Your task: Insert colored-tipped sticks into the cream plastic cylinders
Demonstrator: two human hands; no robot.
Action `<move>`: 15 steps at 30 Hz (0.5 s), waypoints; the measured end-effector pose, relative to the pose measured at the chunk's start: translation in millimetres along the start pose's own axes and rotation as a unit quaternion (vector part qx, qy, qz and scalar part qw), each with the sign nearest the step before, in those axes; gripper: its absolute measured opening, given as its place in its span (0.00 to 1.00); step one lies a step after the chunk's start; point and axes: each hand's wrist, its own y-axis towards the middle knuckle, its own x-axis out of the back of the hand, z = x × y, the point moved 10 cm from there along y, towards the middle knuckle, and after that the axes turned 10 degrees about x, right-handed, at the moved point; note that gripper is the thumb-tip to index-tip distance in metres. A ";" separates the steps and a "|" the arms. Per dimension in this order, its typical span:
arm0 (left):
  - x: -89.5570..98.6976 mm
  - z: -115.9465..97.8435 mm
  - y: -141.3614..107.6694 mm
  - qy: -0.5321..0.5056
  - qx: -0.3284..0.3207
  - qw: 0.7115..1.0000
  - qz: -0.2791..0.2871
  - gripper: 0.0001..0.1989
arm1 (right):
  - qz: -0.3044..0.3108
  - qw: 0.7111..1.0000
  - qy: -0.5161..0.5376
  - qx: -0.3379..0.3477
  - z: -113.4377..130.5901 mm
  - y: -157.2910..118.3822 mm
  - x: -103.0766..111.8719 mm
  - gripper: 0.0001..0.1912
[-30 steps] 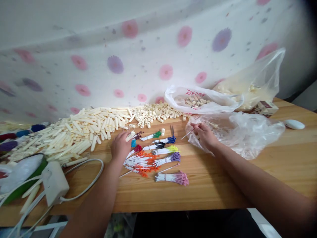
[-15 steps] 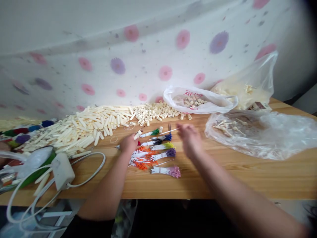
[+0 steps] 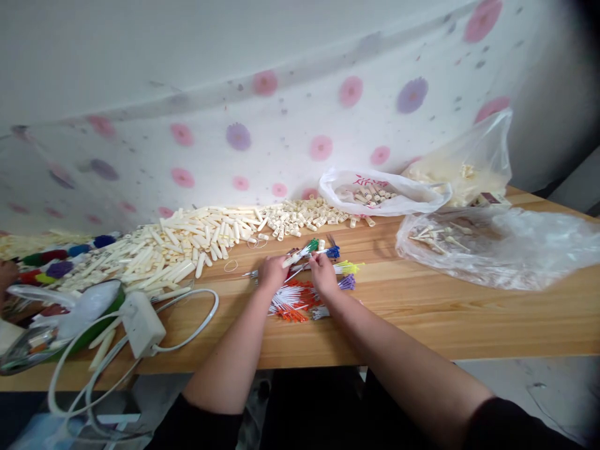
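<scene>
My left hand (image 3: 273,273) is closed round a small cream slotted plastic cylinder (image 3: 291,259), which points up to the right. Close beside it, my right hand (image 3: 322,273) pinches a thin white stick (image 3: 296,272), slanting toward the left hand. Under and around both hands lie bundles of white sticks with coloured tips: green (image 3: 312,245), blue (image 3: 332,252), yellow (image 3: 347,267) and purple (image 3: 347,282). Nearer me are spread loose orange-tipped sticks (image 3: 291,301). My right wrist covers most of the pink-tipped bundle. Another slotted cylinder (image 3: 321,244) stands just beyond my right hand.
Cream tubes (image 3: 187,240) and slotted cylinders (image 3: 304,215) are heaped along the back. At right lie a white bag (image 3: 412,203) and a clear bag (image 3: 510,256). A power strip (image 3: 140,325) with looped cable sits left. Another person's hand (image 3: 7,275) shows at the far left.
My right hand has moved left with the stick and now meets my left hand above the bundles. The whole view has shifted slightly to the right.
</scene>
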 end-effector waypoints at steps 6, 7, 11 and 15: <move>-9.2 -26.0 2.0 -0.011 -0.019 1.000 -0.012 0.16 | 0.029 0.996 -0.088 0.015 4.8 12.9 20.9 0.04; -10.6 -30.4 2.5 -0.014 -0.022 1.000 -0.011 0.15 | 0.031 0.995 -0.099 0.015 3.7 14.9 24.8 0.04; -15.5 -52.2 4.9 -0.022 -0.027 0.999 -0.004 0.16 | 0.031 0.991 -0.128 0.016 -1.1 23.0 44.9 0.04; -20.8 -81.2 7.7 -0.024 -0.032 0.999 0.002 0.16 | 0.013 0.991 -0.130 0.023 -1.5 33.2 77.0 0.04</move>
